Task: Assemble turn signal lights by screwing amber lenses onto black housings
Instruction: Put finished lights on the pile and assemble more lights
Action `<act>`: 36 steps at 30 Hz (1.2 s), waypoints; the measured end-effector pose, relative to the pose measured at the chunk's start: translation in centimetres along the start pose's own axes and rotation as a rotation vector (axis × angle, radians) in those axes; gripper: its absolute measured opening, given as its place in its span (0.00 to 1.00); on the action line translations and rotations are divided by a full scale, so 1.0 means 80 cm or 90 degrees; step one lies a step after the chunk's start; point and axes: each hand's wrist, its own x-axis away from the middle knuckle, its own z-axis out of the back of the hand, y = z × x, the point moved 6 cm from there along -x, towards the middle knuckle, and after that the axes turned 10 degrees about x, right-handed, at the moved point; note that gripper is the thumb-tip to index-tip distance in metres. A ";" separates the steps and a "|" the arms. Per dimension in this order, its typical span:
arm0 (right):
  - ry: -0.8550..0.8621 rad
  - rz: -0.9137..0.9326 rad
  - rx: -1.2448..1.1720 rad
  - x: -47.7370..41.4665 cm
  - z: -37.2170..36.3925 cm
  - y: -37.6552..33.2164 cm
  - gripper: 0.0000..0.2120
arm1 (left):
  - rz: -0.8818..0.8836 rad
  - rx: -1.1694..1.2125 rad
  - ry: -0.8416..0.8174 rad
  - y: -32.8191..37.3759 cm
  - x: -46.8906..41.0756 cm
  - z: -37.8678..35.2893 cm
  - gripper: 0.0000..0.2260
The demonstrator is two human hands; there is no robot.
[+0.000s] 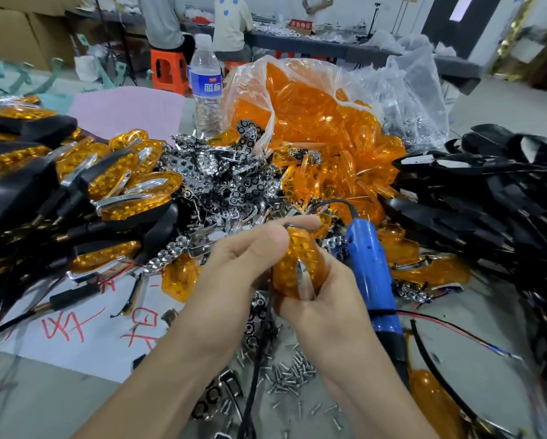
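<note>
Head view: two bare forearms reach in from the bottom edge and meet at centre. The left grip (pixel 234 264) pinches the upper end of an amber light (pixel 292 261) between thumb and curled fingers. The right grip (pixel 322 299) curls round the light's lower end from beneath. The light stands roughly upright between them, with a chrome strip down its face.

Just right of the right grip a blue screwdriver (pixel 370 274) slants, its black cable arching over both grips. Below the grips, loose screws (pixel 291 372) lie scattered on the grey tabletop (pixel 474 337).

Beyond the grips is a heap of chrome reflectors (pixel 221 182). Behind that heap a clear bag (pixel 313 115) spills amber lenses, and a bottle (pixel 205 83) stands beside the bag.

Left of the grips, assembled lights (pixel 107 179) crowd close in a pile, over a white paper (pixel 75 337) with red writing. Far right is a tangle of black housings (pixel 487 201).

Piles hem the grips in on the left, beyond and on the right. Barer tabletop shows only below the grips, toward the person, and at lower right.
</note>
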 end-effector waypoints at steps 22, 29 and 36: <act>-0.133 -0.102 -0.210 0.016 -0.014 0.002 0.32 | -0.044 0.015 -0.006 0.008 0.002 -0.008 0.15; -0.069 -0.100 -0.197 0.015 -0.026 0.006 0.18 | 0.034 0.053 0.091 -0.004 0.005 -0.006 0.22; -0.006 -0.119 -0.208 0.016 -0.030 0.011 0.17 | 0.092 0.094 0.128 -0.005 0.009 -0.013 0.17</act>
